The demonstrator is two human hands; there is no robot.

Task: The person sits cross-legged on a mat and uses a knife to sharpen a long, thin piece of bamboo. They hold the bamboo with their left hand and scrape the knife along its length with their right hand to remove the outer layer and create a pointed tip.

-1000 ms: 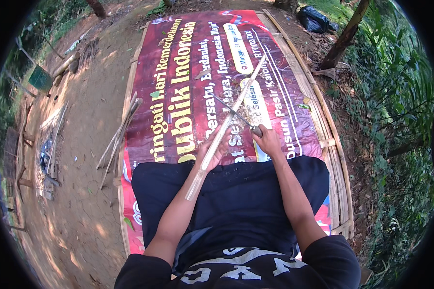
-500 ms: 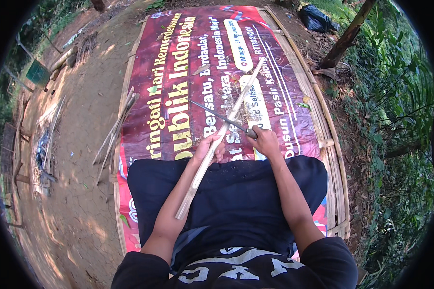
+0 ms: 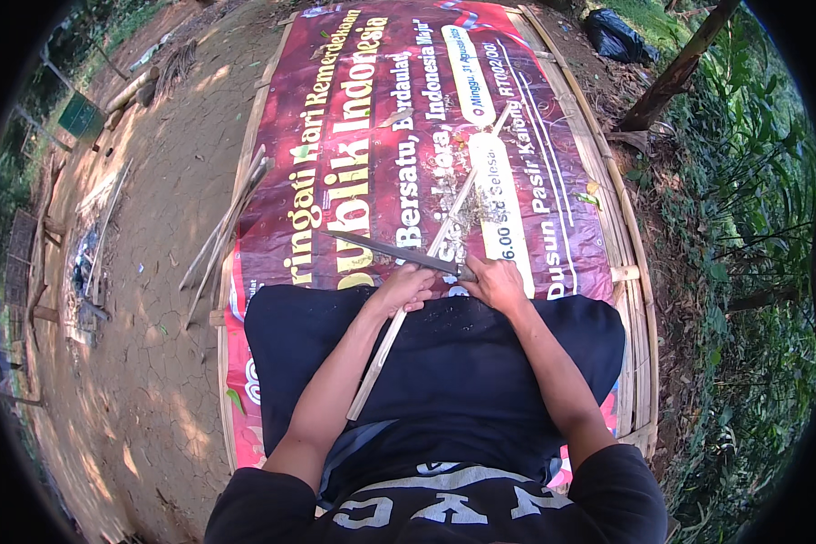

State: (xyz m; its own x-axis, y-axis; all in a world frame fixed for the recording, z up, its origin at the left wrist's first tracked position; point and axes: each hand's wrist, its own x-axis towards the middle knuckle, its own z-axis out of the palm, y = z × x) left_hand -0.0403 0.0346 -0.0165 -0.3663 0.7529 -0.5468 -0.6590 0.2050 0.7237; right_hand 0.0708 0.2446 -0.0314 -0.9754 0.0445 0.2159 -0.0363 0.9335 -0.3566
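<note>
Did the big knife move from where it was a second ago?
Yes. The knife in the right hand has swung: its blade now lies flatter across the red banner, tip reaching further left across the bamboo stick steadied by the left hand.

Layout: the banner [image 3: 372,163] lies on the bamboo platform [image 3: 627,272], ahead of the lap. The bamboo strip [image 3: 426,263] runs across lap and banner; the knife [image 3: 390,252] crosses it (blade leftward). Loose bamboo sticks [image 3: 218,245] lie left, on the ground [image 3: 154,344].
</note>
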